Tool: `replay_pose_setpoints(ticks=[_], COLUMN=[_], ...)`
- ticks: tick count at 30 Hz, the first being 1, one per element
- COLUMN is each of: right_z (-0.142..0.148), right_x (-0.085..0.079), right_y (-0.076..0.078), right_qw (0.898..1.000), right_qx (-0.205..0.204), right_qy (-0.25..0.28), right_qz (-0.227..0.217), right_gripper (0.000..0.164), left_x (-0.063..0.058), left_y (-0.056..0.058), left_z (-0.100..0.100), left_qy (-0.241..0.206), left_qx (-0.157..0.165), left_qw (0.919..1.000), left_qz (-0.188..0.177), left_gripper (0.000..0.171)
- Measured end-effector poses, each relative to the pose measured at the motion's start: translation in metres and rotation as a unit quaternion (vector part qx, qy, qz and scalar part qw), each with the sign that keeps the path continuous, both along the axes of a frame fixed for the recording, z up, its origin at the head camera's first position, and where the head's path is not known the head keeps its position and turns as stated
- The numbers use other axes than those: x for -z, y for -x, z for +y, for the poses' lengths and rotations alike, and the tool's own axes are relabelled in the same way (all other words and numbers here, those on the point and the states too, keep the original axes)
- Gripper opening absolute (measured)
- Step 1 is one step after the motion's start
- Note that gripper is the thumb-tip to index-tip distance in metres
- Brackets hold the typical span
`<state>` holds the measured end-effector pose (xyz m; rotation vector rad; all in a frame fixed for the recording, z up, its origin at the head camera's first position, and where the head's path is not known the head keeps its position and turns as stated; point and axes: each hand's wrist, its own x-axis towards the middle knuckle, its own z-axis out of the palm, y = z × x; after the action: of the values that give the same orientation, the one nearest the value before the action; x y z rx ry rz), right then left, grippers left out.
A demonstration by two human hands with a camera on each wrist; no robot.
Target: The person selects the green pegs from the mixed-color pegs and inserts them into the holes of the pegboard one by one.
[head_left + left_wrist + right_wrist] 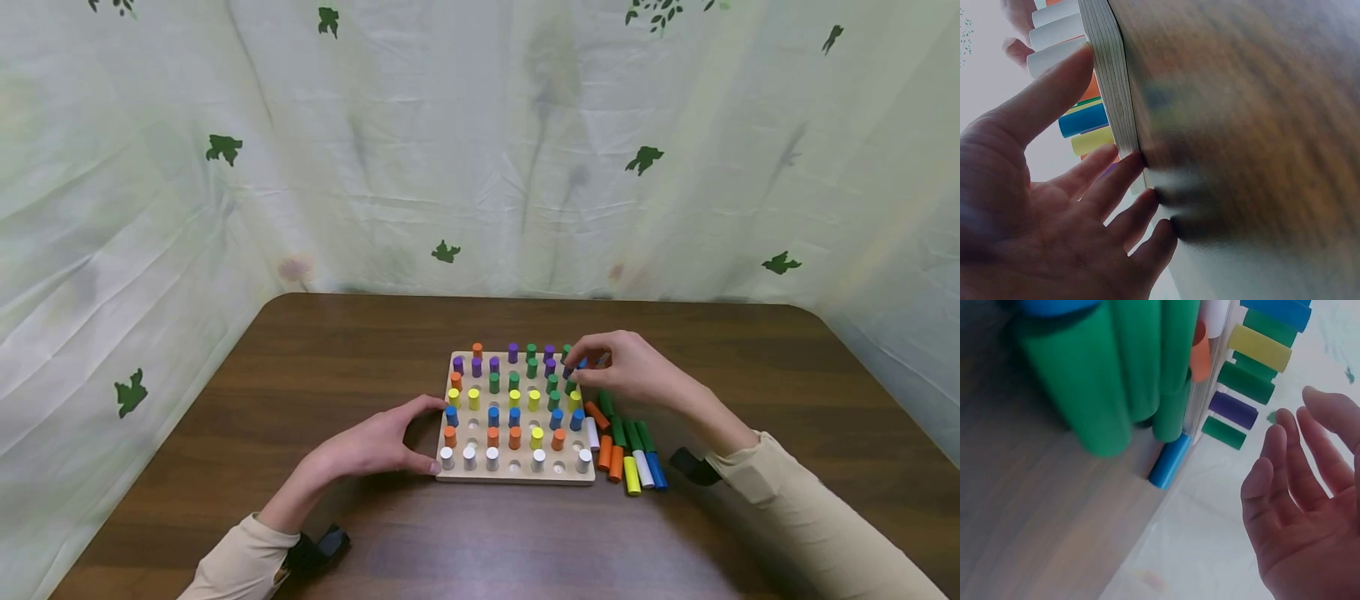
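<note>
A light wooden pegboard (515, 477) carries rows of coloured pegs, with white pegs (492, 458) along the near row. My left hand (378, 440) rests against the board's left side. In the left wrist view, its thumb touches the board's corner while straight fingers meet the edge and tabletop. At the far right corner, my right hand (630, 364) hovers beside a purple peg (1234, 410) standing in the board. The right wrist view shows its fingers loosely bent, apart from the pegs, with nothing between them.
Right of the board lie loose pegs: green (618, 431), orange (616, 464), yellow (632, 476), white and blue (656, 471). One blue peg (1170, 461) lies by the far right corner. A pale curtain (480, 167) hangs behind the brown wooden table (337, 350).
</note>
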<state>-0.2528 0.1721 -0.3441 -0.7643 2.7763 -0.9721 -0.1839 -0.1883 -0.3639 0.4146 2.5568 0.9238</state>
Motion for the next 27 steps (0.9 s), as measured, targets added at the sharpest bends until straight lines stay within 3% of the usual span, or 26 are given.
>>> replay_pose_setpoints(ticks=[11, 27], right_z=[0.025, 0.057], right_x=[-0.001, 0.003], right_y=[-0.012, -0.031], right_qw=[1.0, 0.998], right_qx=[-0.022, -0.046], right_qy=[-0.019, -0.031], right_qz=[0.001, -0.039], right_gripper=[0.017, 0.022], left_x=[0.0, 0.0], left_y=[0.0, 0.0], left_z=[0.001, 0.0], left_qy=[0.001, 0.002], left_qx=[0.0, 0.0], left_qw=[1.0, 1.0], left_qz=[0.001, 0.003], left_gripper=[0.077, 0.077])
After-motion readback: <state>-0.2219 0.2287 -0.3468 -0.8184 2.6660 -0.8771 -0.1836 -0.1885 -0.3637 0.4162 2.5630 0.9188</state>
